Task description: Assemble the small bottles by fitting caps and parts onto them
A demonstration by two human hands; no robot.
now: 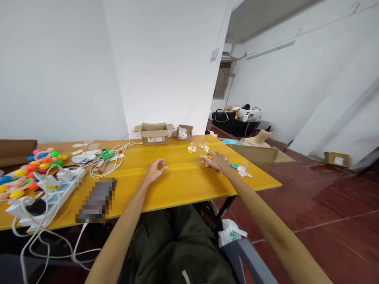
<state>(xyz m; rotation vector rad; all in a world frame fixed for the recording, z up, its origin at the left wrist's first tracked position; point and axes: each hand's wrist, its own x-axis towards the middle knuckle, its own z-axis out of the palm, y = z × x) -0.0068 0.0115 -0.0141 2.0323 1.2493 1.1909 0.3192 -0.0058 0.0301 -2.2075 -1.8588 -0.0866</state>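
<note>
My left hand (155,171) hovers at the middle of the yellow table (180,185), its fingers curved and apart with nothing between them. Farther right, my right hand (219,161) reaches palm down over a small heap of orange and white pieces (205,159), fingers spread; it partly hides the heap. Whether a fingertip touches a piece is too small to tell. Beyond it lie two more little groups, white and yellow pieces (192,149) and white pieces (204,147). To the right of that hand are a teal ring (234,166) and a cluster of white pieces (244,172).
An open cardboard box (155,136) and a smaller carton (184,133) stand by the wall. On the left are a power strip (63,193), white cables, a blurred phone (96,199) and colourful balls (35,167). Another open box (254,156) sits past the table's right edge.
</note>
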